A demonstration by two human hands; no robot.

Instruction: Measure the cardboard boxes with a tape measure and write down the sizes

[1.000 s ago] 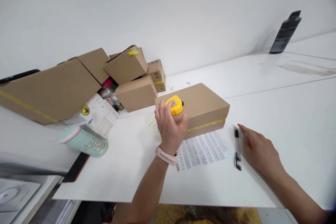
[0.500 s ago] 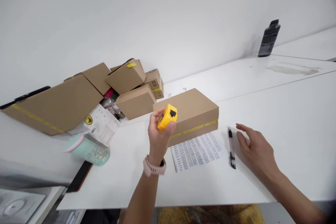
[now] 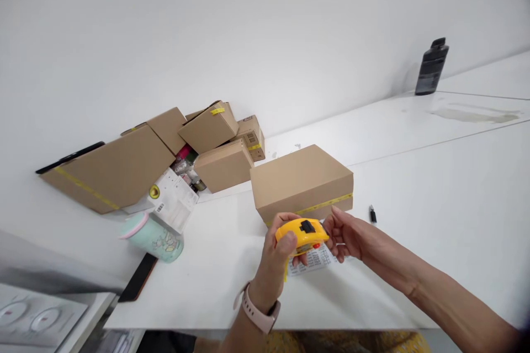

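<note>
Grips a yellow tape measure (image 3: 302,233) in the closed left hand (image 3: 275,259), low over the printed sheet (image 3: 317,258), just in front of the cardboard box (image 3: 302,179) — case lying left to right. Meets it at its right end with the right hand (image 3: 351,237), fingers curled; pinching or merely touching, cannot tell. Underneath, white table (image 3: 434,187) — bare white wall (image 3: 248,38) behind.

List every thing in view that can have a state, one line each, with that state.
left hand: closed around the tape measure
tape measure: held above the table
right hand: fingertips at its front end, grip unclear
cardboard box: closed, flat on the table
tumbler: on its side, lid on
pen: lying flat, mostly hidden
dark bottle: upright
</note>
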